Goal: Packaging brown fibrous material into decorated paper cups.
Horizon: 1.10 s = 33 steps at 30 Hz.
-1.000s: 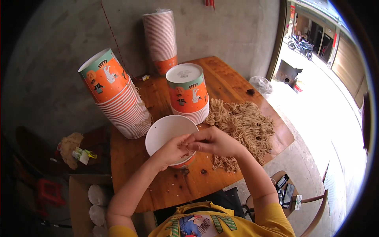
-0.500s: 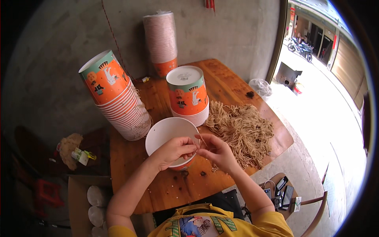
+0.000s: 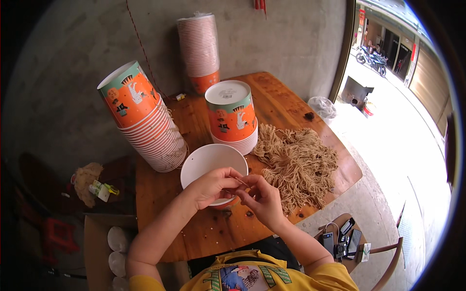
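Note:
A white-lined paper bucket stands upright at the near middle of the table, its orange outside showing low at the front. My left hand is closed at its right rim, thumb and fingers pinching a thin tan string. On the right, my right hand pinches the same string, fingertips close to those of the left. Most of the string and the rim between them is hidden by my fingers. A heap of tan strings lies right of the bucket.
Behind the bucket stand upside-down orange paper buckets, a tall leaning stack at left and a wrapped stack by the wall. A carton holds white round items at lower left. A stool bears phones and cables.
My right hand has come lower and closer to the left one, and the string end that stood up between them now lies flatter. Bucket and stacks stay put.

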Motion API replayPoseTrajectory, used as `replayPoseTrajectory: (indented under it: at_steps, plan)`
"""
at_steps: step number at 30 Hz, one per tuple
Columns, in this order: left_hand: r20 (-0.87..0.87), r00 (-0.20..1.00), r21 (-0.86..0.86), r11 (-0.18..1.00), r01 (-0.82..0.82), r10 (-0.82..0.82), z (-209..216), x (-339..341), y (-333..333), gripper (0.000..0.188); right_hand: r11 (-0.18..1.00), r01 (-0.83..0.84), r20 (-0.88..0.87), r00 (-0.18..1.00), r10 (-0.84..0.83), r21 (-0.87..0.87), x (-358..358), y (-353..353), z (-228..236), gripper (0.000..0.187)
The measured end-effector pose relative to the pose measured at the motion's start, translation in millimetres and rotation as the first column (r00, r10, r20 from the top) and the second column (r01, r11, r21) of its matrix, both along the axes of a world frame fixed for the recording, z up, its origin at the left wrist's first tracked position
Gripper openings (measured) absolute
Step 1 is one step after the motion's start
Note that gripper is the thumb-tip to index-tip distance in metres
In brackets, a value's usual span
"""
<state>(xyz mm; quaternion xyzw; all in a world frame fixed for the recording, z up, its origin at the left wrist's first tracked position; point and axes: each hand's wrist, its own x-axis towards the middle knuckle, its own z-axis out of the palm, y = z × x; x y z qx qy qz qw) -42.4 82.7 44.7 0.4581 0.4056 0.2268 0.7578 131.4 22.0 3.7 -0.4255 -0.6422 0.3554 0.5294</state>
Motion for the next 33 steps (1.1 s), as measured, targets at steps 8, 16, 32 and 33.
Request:
replayPoseTrajectory:
  at_steps: [8,16,32,33]
  plan:
    - [0.057,0.998,0.028,0.999,-0.026,0.024,-3,-5,2,0.021,0.981,-0.105,-0.062,0.993,0.096,-0.165,13,4,5,0.021]
    - [-0.012,0.998,0.107,0.992,-0.06,0.062,3,-4,-2,0.026,0.956,-0.248,-0.216,0.953,0.212,-0.155,20,9,-1,0.019]
    - [-0.209,0.907,0.957,0.268,0.113,0.366,-4,19,-24,0.028,0.998,0.005,0.066,0.998,-0.009,0.061,15,18,-4,0.026]
    - [-0.171,0.916,0.94,0.34,0.04,0.364,-5,19,-25,0.027,1.0,0.005,0.056,0.998,-0.006,0.016,14,17,-5,0.024]
